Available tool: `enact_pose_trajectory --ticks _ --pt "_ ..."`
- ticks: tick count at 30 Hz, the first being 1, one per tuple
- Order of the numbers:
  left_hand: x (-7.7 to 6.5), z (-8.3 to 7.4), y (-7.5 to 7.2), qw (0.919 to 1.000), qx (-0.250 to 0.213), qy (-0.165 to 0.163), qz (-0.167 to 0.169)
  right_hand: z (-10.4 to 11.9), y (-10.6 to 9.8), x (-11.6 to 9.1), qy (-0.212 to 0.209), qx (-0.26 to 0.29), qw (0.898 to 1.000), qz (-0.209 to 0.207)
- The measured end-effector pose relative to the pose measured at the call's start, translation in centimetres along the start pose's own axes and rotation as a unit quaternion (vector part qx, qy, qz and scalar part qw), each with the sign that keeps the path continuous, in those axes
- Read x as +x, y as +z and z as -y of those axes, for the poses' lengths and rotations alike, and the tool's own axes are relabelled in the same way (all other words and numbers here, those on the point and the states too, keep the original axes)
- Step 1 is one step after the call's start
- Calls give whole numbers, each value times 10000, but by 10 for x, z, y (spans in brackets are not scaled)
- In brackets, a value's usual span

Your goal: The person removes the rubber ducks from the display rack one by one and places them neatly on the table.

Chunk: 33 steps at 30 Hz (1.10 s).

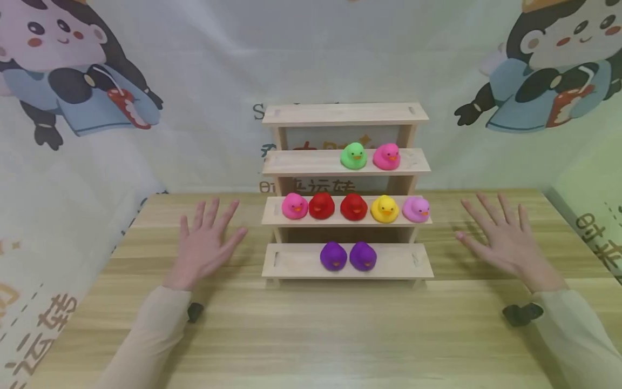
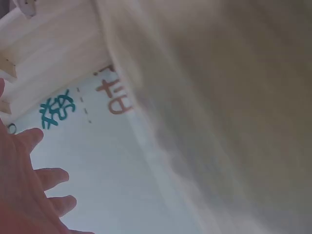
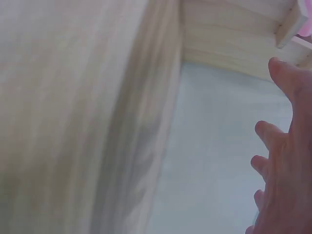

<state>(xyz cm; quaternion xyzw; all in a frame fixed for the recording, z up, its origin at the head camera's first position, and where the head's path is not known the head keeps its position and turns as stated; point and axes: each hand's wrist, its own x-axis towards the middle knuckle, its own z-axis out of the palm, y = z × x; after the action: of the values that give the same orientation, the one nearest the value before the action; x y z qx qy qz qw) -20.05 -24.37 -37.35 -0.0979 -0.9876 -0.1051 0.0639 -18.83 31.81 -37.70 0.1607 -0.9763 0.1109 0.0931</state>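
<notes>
My left hand (image 1: 204, 246) is spread with straight fingers over the table, left of a stepped wooden rack (image 1: 296, 262). On the rack's other side my right hand (image 1: 507, 246) is likewise spread; neither holds anything. Two purple ducks (image 1: 333, 256) sit on the lowest step. The step above bears a pink duck (image 1: 294, 206), two red ducks (image 1: 353, 207), a yellow duck (image 1: 385, 209) and a lilac duck (image 1: 416, 209) at its right end. Higher up are a green duck (image 1: 353, 156) and another pink duck (image 1: 387, 156). The top step (image 1: 345, 114) bears no duck.
The wooden table (image 1: 340, 335) spreads around the rack. Behind it hangs a pale cloth (image 1: 209, 108) printed with cartoon figures and lettering, which continues along both sides. A dark wrist device (image 1: 522, 314) shows at the right cuff, and another (image 1: 195, 312) at the left.
</notes>
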Motion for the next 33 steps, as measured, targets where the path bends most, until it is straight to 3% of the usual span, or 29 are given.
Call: enact_pose_trajectory --ticks 8,19,27,33 --pt "11 -22 -8 9983 -466 121 -336 7 -15 4 -21 105 9996 -256" --pt "33 -49 -21 9872 -1257 328 -923 20 -30 27 -363 241 9958 -806" --pt "57 -65 -31 9811 -1561 548 -1007 29 -42 43 -805 316 9887 -1223" --pt "77 -71 -40 9751 -1992 626 -744 39 -50 54 -1243 464 9794 -1520"
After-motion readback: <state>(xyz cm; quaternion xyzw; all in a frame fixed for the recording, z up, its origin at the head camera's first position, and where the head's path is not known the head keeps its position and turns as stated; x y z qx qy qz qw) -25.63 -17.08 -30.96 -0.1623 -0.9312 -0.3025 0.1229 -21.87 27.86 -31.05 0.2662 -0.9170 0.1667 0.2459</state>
